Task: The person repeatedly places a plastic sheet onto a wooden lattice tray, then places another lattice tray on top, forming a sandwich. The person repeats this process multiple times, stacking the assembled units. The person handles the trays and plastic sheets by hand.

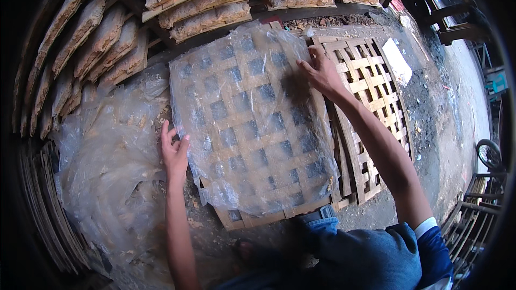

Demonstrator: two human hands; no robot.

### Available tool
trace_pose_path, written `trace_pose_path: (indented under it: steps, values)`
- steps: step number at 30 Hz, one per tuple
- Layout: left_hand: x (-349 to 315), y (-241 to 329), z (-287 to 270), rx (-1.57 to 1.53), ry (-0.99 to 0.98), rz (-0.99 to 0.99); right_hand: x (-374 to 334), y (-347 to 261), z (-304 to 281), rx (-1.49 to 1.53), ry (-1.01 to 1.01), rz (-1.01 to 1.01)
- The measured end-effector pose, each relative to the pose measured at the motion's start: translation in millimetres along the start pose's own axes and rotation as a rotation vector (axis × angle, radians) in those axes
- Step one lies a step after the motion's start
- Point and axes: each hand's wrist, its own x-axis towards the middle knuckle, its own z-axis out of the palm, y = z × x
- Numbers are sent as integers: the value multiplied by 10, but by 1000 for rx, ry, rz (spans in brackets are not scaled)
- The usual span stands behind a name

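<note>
Fingers of the left grip (pixel 175 156) spread and lightly curled, well apart from the thumb, with the thumb tip at or just beside the left edge of a clear plastic sheet (pixel 247 113); nothing visibly clasped, actual contact impossible to tell. Right grip (pixel 324 75) half closed at the upper right edge of the same sheet, thumb and forefinger slightly parted, remaining fingers mostly hidden; whether pinching plastic or merely resting on it, impossible to tell.

Wrinkled plastic, flecked with pale crumbs, spread over most of a woven bamboo tray (pixel 244 220) on the floor, directly before the person, with a lower strip of bamboo bare beyond the sheet and dark squares between the slats. Just to the right, a second lattice tray (pixel 376 92), weave uncovered. At upper left, leaning rows of flat trays, each loaded with a thick, crumbly, tan-orange slab (pixel 99 48); more of the same along the top. To the left, a crumpled plastic heap (pixel 118 182), scattered with crumbs.

Left forearm nearly upright from the lower edge, palm turned inward. Right forearm slanting up and leftward from a dark blue sleeve (pixel 434 258), wrist bent, hand above the tray's right side.
</note>
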Motion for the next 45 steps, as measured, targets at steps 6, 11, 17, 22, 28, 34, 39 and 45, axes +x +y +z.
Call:
trace_pose_path:
  steps: [6, 11, 17, 22, 28, 34, 39, 45]
  values:
    - [-234, -118, -142, -24, -13, -13, -979, 98, -234, 94, -210, 171]
    - [-133, -218, -201, -34, -56, -37, -1237, -18, -392, 217, -251, 333]
    - [-205, -237, -262, 122, -27, -44, -1502, 690, -558, -428, 135, -54]
    - [-310, -22, -611, 305, -28, 42, -1896, 855, -596, -658, 72, -11]
    - [268, 1212, -580, 840, -287, 243, -1771, 787, -480, -647, 111, 95]
    - [666, 2134, -107, 1169, -482, 494, -1672, 812, -899, -388, 181, 82]
    - [647, 1964, 48, 1071, -456, 521, -1608, 559, -2200, -93, 270, 55]
    - [352, 1291, -210, 763, -413, 393, -2146, 31, -4020, 28, 428, 253]
